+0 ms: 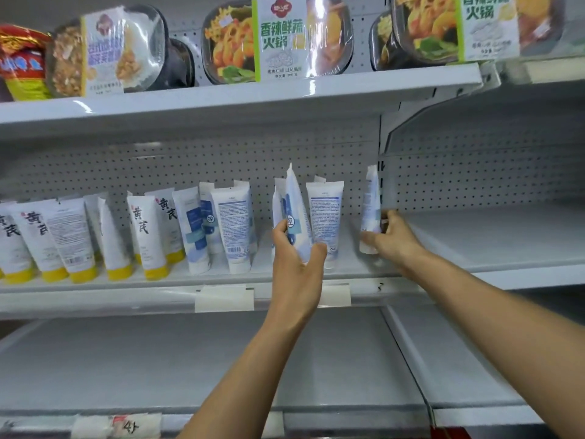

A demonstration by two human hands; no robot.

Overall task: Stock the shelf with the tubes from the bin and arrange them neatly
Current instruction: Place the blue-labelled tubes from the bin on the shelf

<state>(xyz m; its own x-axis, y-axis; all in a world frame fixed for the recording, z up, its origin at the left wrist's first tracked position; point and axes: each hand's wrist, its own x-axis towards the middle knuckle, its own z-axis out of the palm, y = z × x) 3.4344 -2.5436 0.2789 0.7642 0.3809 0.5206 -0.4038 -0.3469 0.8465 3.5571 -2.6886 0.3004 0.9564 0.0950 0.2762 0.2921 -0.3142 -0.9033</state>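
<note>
Left hand (296, 264) gripped a blue-white tube (296, 213) low at mid-shelf (221, 282); right hand (391, 237) pinched another tube (370, 210) further right. Tubes looked light, soft, slippery; best held near the cap.

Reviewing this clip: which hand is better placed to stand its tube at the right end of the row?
Right. The right hand grips a white tube upright past the last standing tube, low by the shelf. The left hand holds a blue-patterned tube tilted, in front of the row.
</note>
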